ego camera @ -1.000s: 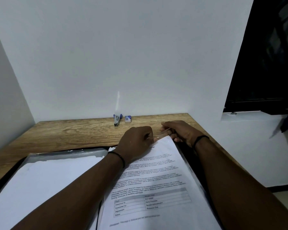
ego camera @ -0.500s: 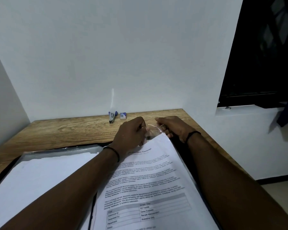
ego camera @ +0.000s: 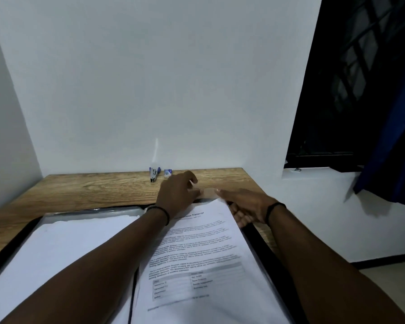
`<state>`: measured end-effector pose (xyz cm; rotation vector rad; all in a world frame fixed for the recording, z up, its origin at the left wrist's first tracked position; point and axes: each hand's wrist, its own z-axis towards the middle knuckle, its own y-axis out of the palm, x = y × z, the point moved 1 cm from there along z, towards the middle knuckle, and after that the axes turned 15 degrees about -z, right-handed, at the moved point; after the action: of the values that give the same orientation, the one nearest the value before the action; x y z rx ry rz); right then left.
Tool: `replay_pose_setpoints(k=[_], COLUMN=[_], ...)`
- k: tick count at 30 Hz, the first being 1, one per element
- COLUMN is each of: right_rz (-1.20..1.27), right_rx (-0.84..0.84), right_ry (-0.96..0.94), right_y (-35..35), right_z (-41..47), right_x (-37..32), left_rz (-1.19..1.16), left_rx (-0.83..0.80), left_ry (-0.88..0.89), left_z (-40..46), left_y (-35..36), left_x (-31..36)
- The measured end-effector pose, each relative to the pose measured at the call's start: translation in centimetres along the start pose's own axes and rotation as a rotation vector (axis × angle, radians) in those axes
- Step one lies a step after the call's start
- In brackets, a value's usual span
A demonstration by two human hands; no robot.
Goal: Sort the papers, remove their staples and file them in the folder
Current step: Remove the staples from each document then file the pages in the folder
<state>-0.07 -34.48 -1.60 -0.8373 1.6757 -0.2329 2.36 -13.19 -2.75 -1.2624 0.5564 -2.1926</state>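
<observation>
Both hands meet at the printed paper's [ego camera: 197, 258] 12 o'clock edge, in the open folder [ego camera: 262, 244] on the worktop [ego camera: 91, 190]. Left hand [ego camera: 177, 195] fingers curl on a clear sleeve [ego camera: 207, 192]; right hand [ego camera: 246, 206] fingers lie narrow and straight against the paper's corner.

Wooden desk [ego camera: 91, 190], white wall [ego camera: 150, 78], dark window [ego camera: 337, 90], blue curtain [ego camera: 393, 148]

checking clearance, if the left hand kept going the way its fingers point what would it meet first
Probably the small staple box, with the stapler just beside it; the left hand points toward the wall. Depth is unclear.
</observation>
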Motion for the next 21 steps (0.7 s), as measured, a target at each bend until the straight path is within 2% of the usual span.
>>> replay_pose_setpoints(k=[3, 5, 8, 12, 17, 19, 21], right_rz=[-0.043, -0.024, 0.078, 0.157, 0.033, -0.056, -0.152], right_rx=[-0.111, -0.233, -0.349, -0.259, -0.1, -0.125, -0.257], right_ry=[0.111, 0.176, 0.124, 0.023, -0.159, -0.205, -0.231], right_y=[0.7, 0.9, 1.5, 2.4, 5.2, 8.2, 12.4], right_z=[-2.6, -3.7, -6.2, -8.9, -11.0, -10.8, -10.7], right_x=[0.2, 0.7, 0.4, -3.6, -12.8, -16.9, -20.2], left_rz=[0.094, 0.047, 0.032, -0.041, -0.297, -0.332, -0.3], left_rx=[0.12, 0.089, 0.029, 0.129, 0.264, 0.316, 0.371], left_ry=[0.065, -0.003, -0.072, -0.126, -0.221, -0.257, -0.26], left_z=[-1.7, -2.6, -4.2, -5.7, -7.9, -9.4, -10.9], left_y=[-1.2, -1.8, -4.3, -9.3, -17.7, -21.5, -25.2], left_x=[0.8, 1.0, 1.4, 1.7, 2.1, 2.4, 2.4])
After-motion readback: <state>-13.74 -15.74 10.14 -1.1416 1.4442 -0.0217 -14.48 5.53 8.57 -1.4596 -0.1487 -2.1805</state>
